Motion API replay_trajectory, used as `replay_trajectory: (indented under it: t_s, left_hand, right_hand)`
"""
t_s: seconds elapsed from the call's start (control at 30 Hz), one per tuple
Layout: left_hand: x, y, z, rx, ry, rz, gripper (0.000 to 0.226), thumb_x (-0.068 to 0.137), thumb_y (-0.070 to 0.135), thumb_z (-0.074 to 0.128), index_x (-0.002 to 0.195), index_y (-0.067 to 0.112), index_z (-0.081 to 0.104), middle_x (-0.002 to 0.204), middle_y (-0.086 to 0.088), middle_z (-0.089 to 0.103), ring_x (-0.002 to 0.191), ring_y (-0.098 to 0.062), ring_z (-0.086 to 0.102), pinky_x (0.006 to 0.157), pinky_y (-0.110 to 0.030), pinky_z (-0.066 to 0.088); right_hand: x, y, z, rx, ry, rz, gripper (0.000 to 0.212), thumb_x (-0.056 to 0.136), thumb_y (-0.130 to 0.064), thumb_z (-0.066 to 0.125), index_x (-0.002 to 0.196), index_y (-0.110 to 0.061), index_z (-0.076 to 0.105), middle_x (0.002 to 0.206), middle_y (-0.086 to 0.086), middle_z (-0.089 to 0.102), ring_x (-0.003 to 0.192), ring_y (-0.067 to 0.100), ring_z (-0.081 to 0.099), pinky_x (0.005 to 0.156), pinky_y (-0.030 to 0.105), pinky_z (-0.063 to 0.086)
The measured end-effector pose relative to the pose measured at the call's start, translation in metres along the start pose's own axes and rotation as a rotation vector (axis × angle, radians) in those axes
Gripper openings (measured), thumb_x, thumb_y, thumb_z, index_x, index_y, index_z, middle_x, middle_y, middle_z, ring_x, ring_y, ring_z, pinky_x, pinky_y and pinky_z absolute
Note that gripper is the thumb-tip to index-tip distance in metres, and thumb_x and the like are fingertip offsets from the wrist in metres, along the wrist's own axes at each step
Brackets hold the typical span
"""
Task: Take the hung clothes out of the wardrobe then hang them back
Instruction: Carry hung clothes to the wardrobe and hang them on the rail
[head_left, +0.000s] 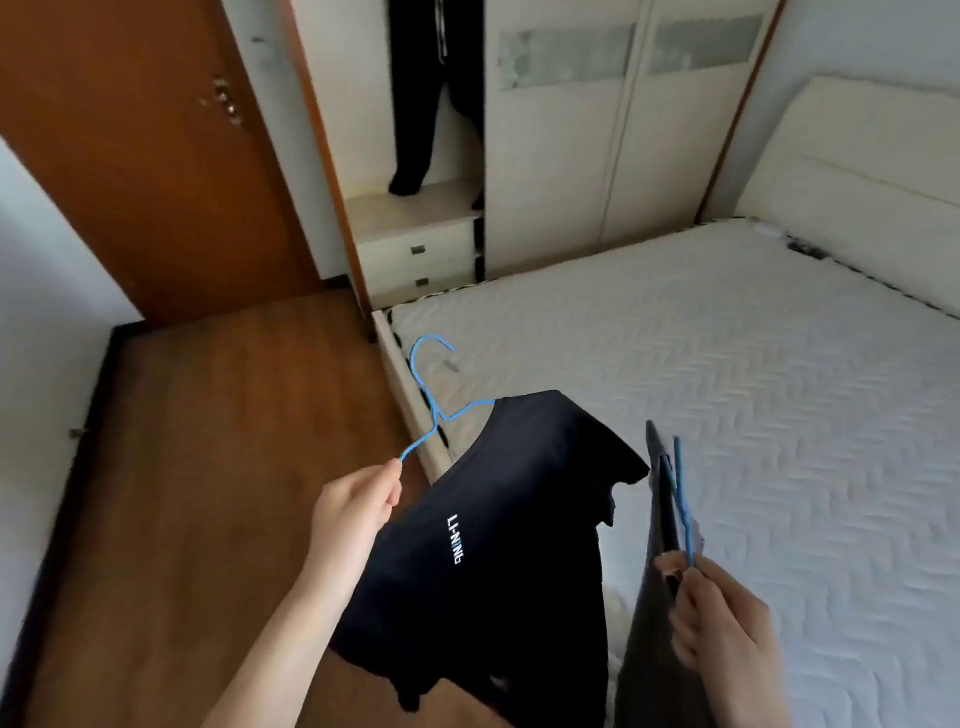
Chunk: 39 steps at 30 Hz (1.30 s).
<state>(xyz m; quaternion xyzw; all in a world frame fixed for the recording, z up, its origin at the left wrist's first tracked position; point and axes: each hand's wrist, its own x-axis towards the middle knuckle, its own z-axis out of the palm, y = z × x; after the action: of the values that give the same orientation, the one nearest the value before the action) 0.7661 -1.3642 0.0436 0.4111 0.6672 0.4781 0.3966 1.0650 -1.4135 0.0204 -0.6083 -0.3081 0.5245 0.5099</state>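
Note:
My left hand (358, 506) pinches one end of a blue wire hanger (434, 410). The hanger's other arm is inside the neck of a black T-shirt (498, 545) with white lettering, which droops over the bed's corner. My right hand (722, 618) holds a second blue hanger (683, 504) with a dark grey garment (649, 623) hanging from it. In the open wardrobe (415, 208) at the back, black trousers (431, 93) still hang above a shelf.
A white quilted mattress (727, 364) fills the right side, with a cream headboard (857, 156) behind. The wardrobe's sliding doors (597, 156) are closed on the right. A brown door (140, 156) stands at the left over a wooden floor (208, 467).

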Motion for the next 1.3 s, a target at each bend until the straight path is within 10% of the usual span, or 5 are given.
replay_trajectory:
  t_s: [0.63, 1.3]
  left_hand:
    - [0.048, -0.138, -0.341, -0.034, 0.557, -0.188, 0.046, 0.095, 0.020, 0.058, 0.061, -0.005, 0.039, 0.054, -0.009, 0.038, 0.054, -0.015, 0.036, 0.049, -0.021, 0.030]
    - [0.425, -0.119, -0.467, 0.194, 0.880, -0.422, 0.044, 0.094, 0.028, 0.053, 0.064, -0.002, 0.043, 0.057, -0.008, 0.039, 0.056, -0.019, 0.037, 0.059, -0.032, 0.029]
  right_hand:
    - [0.021, 0.024, 0.362, -0.322, -0.371, -0.098, 0.035, 0.099, -0.003, 0.034, 0.089, -0.002, 0.067, 0.059, 0.004, 0.017, 0.047, 0.011, 0.017, 0.047, 0.025, 0.012]
    - [0.346, -0.006, 0.767, -0.387, -0.600, -0.024, 0.028, 0.099, -0.006, 0.038, 0.093, -0.003, 0.066, 0.052, -0.001, 0.022, 0.041, 0.010, 0.018, 0.039, 0.016, 0.019]
